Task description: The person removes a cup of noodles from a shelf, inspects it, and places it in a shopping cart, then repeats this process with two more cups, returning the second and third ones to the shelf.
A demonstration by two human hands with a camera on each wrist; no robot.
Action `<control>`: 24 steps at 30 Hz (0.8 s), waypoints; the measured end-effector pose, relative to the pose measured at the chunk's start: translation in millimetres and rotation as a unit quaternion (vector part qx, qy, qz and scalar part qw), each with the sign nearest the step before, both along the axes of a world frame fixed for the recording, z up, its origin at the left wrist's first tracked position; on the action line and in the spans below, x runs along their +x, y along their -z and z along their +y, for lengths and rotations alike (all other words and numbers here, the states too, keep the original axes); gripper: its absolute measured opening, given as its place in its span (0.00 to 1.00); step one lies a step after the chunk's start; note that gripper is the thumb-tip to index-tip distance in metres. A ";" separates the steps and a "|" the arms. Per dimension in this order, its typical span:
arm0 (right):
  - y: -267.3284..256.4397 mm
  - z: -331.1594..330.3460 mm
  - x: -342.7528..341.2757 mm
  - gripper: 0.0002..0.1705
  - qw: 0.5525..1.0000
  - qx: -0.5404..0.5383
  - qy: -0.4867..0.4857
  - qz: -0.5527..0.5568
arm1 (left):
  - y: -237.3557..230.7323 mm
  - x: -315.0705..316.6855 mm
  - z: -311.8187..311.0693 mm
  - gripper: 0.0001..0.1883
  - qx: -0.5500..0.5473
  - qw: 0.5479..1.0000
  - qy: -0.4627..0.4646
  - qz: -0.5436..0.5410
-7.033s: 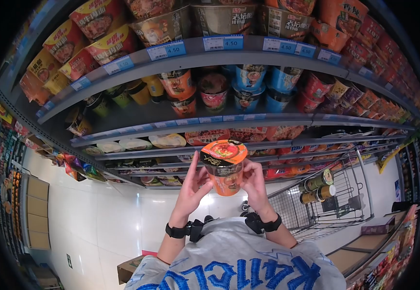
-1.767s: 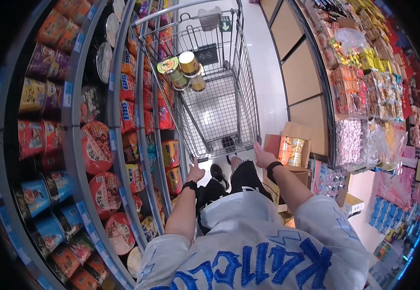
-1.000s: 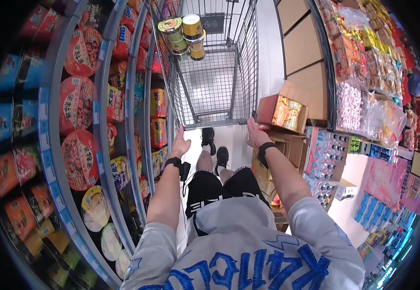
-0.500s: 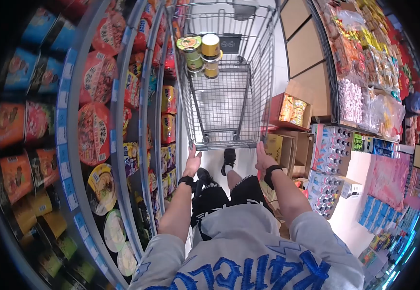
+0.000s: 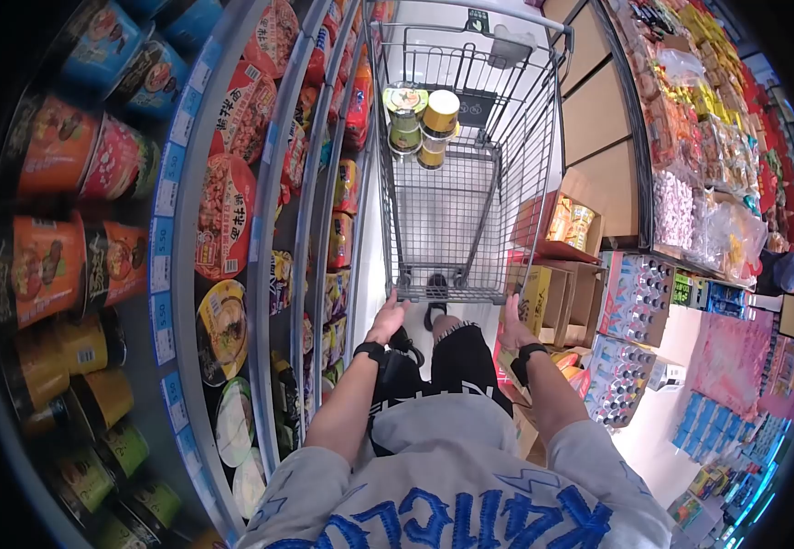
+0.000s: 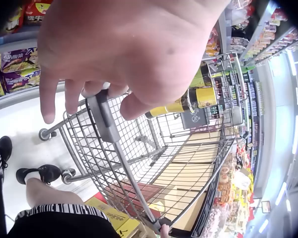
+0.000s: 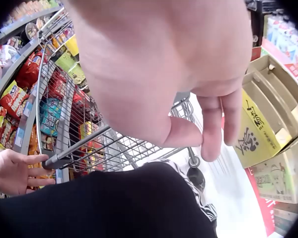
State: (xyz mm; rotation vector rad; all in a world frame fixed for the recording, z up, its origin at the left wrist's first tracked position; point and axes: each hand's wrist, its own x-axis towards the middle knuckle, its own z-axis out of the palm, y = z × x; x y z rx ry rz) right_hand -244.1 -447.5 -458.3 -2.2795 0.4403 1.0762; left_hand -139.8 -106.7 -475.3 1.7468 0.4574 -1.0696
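A wire shopping cart stands ahead of me in the head view. My left hand is at the left end of its handle; in the right wrist view the left hand has straight fingers touching that end. My right hand is at the handle's right corner, fingers extended. In the right wrist view the right hand hides that corner, with loose fingers pointing down. A green noodle cup and yellow cups stand grouped inside the cart, at the far left.
A shelf of noodle cups and bowls runs close along the left. On the right are an open carton, cartons of bottles and a snack display. My shoe is just behind the cart.
Seven seconds ago both hands held an orange noodle cup before the shelf; now they are at the cart handle. Over the last second, the cart has shifted rightward in the head view.
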 end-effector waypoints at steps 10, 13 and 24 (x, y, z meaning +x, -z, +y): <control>-11.8 3.8 98.5 0.36 0.953 -0.155 -0.236 0.109 | -3.9 42.9 -9.8 0.46 0.069 0.991 0.096 0.058; -13.5 -10.8 181.8 0.21 0.991 -0.053 -0.125 0.014 | -45.5 109.2 -28.8 0.38 0.095 0.959 0.268 -0.011; 21.1 -30.9 466.1 0.30 0.932 0.223 0.235 -0.164 | -119.3 396.5 -175.6 0.30 0.112 0.884 0.185 -0.414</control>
